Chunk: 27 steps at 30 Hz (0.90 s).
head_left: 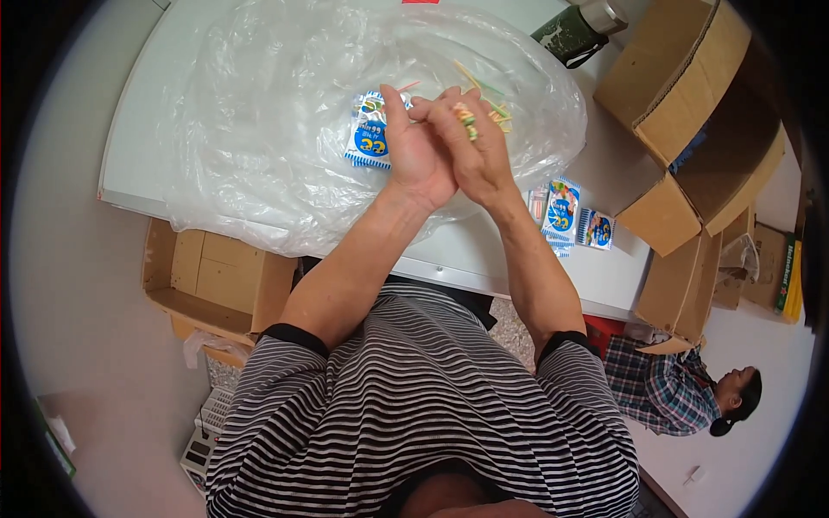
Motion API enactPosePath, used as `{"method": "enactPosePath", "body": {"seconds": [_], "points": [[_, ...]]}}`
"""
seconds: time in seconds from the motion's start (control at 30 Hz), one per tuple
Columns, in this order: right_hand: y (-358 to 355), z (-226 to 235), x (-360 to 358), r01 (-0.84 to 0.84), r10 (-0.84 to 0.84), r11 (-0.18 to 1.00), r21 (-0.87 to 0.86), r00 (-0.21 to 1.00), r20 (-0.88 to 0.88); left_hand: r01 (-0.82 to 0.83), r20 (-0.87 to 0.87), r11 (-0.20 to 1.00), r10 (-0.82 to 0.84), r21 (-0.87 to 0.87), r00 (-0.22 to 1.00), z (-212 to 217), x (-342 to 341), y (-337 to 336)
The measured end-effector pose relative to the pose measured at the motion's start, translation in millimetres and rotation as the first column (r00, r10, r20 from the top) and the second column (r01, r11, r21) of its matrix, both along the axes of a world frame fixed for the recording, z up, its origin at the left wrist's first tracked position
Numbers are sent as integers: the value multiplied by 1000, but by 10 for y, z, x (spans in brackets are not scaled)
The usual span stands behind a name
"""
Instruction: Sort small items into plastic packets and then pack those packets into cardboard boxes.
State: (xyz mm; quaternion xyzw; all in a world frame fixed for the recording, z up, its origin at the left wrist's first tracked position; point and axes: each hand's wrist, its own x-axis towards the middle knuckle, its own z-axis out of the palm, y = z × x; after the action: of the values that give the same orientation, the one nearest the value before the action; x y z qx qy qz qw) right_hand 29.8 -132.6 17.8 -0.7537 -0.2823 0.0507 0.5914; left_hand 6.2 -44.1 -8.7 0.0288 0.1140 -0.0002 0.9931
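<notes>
My left hand [416,160] is turned palm up over a clear plastic bag, its thumb stretched away from me. Its other fingers are hidden behind my right hand [477,154], which crosses it, fingers bent. A bunch of thin sticks [492,90], yellow, green and pink, with small multicoloured pieces shows between and beyond the right fingers; their exact kind is unclear. Against the left thumb lie blue and white printed packets [370,138], stacked and partly covered by that hand. Whether the left fingers touch the packets cannot be seen.
The big crumpled clear bag [250,112] covers much of the white table [449,250]. More packets [562,209] lie right of my forearm. Cardboard boxes [661,211] crowd the right edge, near a dark green flask [566,36]. Another box [216,272] stands lower left. A person [669,384] sits at lower right.
</notes>
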Motion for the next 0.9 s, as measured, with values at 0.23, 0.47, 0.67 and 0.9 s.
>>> {"method": "enactPosePath", "body": {"seconds": [0.23,0.47,0.67,0.9], "points": [[-265,-115,407,159,-172,962,221,984,43,107,70,-433,372,895,926,95,-271,618],[-270,-228,441,212,-195,960,182,975,-107,418,-205,-730,368,540,907,30,-290,799],[-303,-285,386,200,-185,976,92,972,-147,444,-259,-653,364,614,895,-32,-247,929],[-335,-288,370,190,-158,973,129,962,-223,417,-290,-484,316,769,903,-47,-286,1009]]}}
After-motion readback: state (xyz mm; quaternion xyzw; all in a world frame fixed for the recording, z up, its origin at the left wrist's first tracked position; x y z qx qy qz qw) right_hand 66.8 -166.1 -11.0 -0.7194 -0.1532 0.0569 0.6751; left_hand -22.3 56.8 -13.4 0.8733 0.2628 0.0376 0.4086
